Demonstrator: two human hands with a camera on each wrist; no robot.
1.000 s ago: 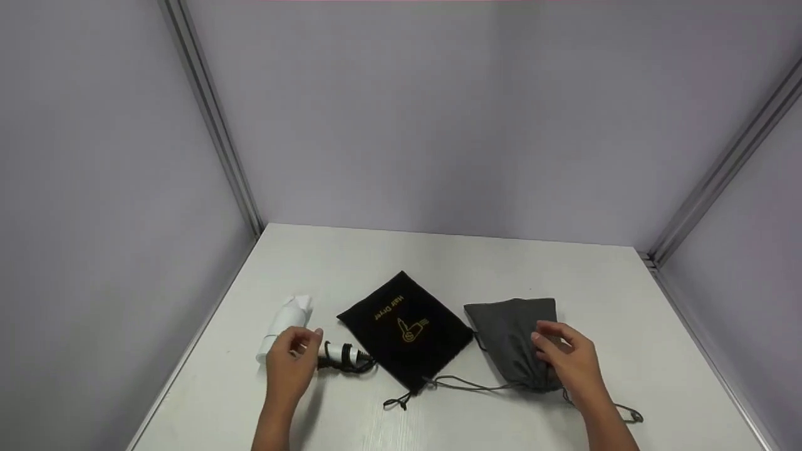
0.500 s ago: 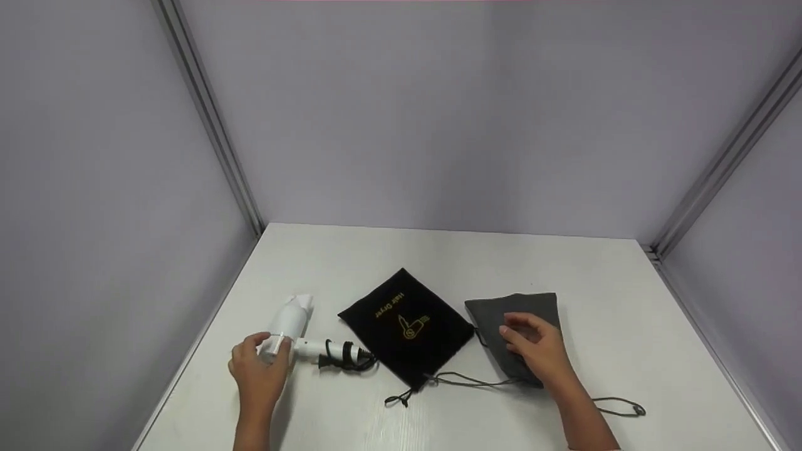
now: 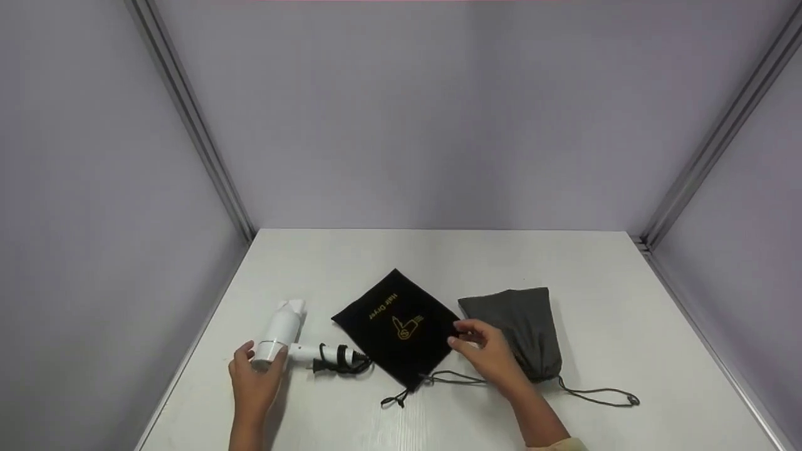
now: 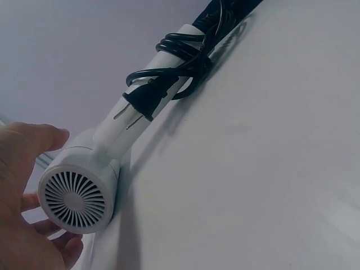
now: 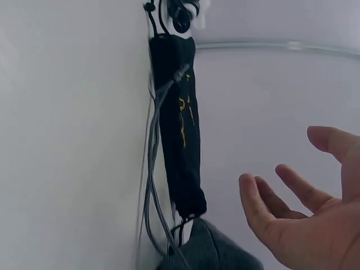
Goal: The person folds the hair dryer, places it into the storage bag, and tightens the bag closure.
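Note:
A white hair dryer [image 3: 281, 329] lies at the table's left, its black cord [image 3: 335, 359] wound round the handle. My left hand [image 3: 264, 359] grips the dryer's rear end; in the left wrist view the thumb lies over the body by the round intake grille [image 4: 76, 198], with the fingers under it. A black drawstring pouch [image 3: 396, 327] with gold print lies flat in the middle. A grey pouch [image 3: 521, 329] lies to its right. My right hand [image 3: 460, 335] hovers at the black pouch's right edge, fingers spread and relaxed [image 5: 287, 180], holding nothing.
The white table [image 3: 438, 257] is boxed in by lilac walls with metal corner posts [image 3: 194, 138]. The grey pouch's cord [image 3: 598, 396] trails toward the front right. The black pouch's cord [image 3: 401, 396] ends near the front edge.
My right hand has slid left off the grey pouch to the black pouch's edge. My left hand has moved from the handle to the dryer's rear end and taken hold.

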